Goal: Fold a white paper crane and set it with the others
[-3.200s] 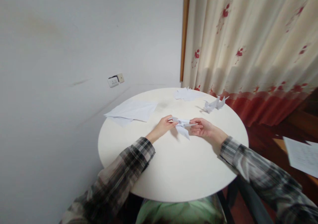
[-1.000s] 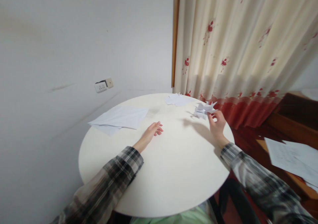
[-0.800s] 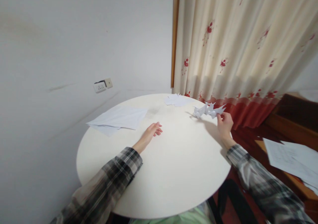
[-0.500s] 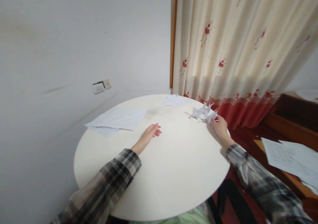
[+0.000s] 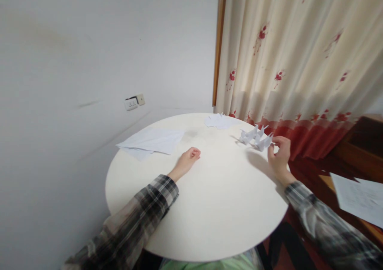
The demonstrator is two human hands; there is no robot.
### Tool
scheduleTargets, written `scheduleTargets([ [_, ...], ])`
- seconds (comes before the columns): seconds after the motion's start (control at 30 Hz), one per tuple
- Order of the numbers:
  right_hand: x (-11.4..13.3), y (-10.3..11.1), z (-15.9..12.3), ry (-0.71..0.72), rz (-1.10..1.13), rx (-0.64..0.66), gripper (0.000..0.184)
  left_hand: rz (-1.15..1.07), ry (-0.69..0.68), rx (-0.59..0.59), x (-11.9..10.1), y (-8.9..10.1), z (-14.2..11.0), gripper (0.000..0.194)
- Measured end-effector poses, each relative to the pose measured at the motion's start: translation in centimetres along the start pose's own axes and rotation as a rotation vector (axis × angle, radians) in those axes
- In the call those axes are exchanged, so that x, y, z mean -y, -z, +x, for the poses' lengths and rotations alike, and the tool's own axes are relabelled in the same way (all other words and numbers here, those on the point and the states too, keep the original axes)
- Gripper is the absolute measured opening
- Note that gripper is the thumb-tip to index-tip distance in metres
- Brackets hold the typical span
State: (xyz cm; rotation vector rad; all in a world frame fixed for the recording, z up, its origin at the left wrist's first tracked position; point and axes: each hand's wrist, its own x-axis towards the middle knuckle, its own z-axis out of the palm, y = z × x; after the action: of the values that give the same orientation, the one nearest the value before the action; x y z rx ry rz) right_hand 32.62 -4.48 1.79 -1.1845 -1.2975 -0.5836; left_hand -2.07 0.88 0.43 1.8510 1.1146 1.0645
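A small folded paper figure (image 5: 263, 143) sits near the far right edge of the round white table (image 5: 209, 214), just beside a second folded figure (image 5: 248, 135) of the same white paper. The right hand (image 5: 279, 154) is seen at the nearer figure, fingertips curled toward thumb and close against its right end; whether the paper is pinched or only touched cannot be told, as the contact is small and slightly blurred. The left hand (image 5: 188, 160) is laid on the tabletop near the middle, fingers loosely curled under, with nothing in it. A stack of flat white sheets (image 5: 152, 142) is noted at the left of the table, well apart from both hands, and a smaller crumpled or folded piece of paper (image 5: 220, 121) lies at the far edge by the curtain (image 5: 293, 54). More printed sheets (image 5: 359, 198) are seen on a wooden surface off to the right, away from the table. The step in hand is judged to be the setting down or lining up of the nearer figure beside its neighbour. Little is judged to be called for at the figures beyond a light release, so that the thin wings are not crushed or the neighbour knocked. The flat sheets lie within reach of the empty left hand.
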Motion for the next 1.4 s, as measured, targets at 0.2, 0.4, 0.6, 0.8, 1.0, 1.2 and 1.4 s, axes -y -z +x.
scheduleTargets([
  [0.2, 5.7, -1.9, -1.7, 0.473, 0.207, 0.581, 0.028, 0.734, -0.186, -0.238, 1.8, 3.8, 1.2, 0.042],
  [0.4, 8.6, -6.0, -2.4, 0.622, 0.153, 0.969, 0.028, 1.041, 0.068, -0.271, 3.1, 7.1, 1.4, 0.044],
  [0.6, 8.4, -8.7, -2.9, 0.306, 0.201, 0.952, 0.014, 1.074, 0.167, -0.225, 2.6, 7.3, 0.7, 0.038],
  [0.8, 7.3, -9.2, -3.1, 0.001, 0.408, 0.976, 0.017, 1.055, -0.080, -0.362, 0.7, 6.2, 0.8, 0.045],
  [1.0, 6.4, -9.9, -2.0, -0.976, 0.904, 0.812, 0.039, 1.011, -0.357, -0.047, -2.3, 1.8, -1.6, 0.044],
  [1.2, 6.1, -9.6, -1.7, -1.046, 0.854, 0.732, 0.035, 0.831, -0.372, 0.268, -5.1, -1.4, -4.3, 0.038],
  [1.4, 5.2, -10.0, -2.1, -0.838, 0.721, 0.874, 0.040, 0.381, -0.274, 0.315, -5.0, 0.2, -3.1, 0.045],
])
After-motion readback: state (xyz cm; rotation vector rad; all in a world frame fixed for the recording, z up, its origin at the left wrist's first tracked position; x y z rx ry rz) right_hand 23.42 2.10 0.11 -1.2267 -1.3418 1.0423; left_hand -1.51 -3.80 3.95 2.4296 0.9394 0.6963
